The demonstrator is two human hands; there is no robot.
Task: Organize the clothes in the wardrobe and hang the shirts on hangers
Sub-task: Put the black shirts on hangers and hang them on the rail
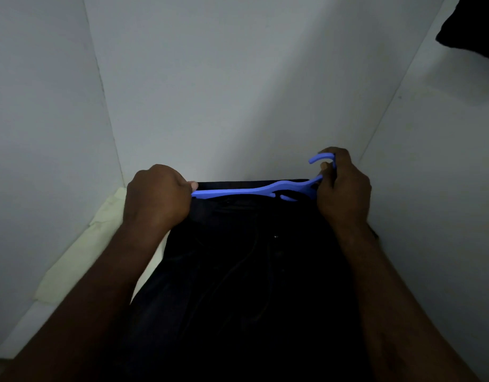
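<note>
White wardrobe walls (237, 78) close in on three sides, dim and bare, and meet a shelf lined with a pale sheet (80, 255) that shows along the left. A dark garment (237, 271) lies flat on that shelf and reaches from the back wall toward the person. It is too dark to tell whether it is a shirt, though a small button glints near its middle.

Both hands hold a blue hanger (254, 190) level, just over the garment's far edge. The left hand (157, 194) has its fingers curled round the end of the hanger's left arm. The right hand (342, 186) pinches the neck just under the hook, which curls up beside its fingers.

As a judgement, the job on this garment is at an early stage. The hanger is in hand and lined up with the top edge, but its arms show in full outside the cloth, so nothing is threaded yet. Left to do are working the hanger into the shoulders, lifting the garment and hooking it on a rail, which is not in view. Another dark cloth (472, 28) hangs at the upper right corner; whether it is already on a hanger cannot be told.
</note>
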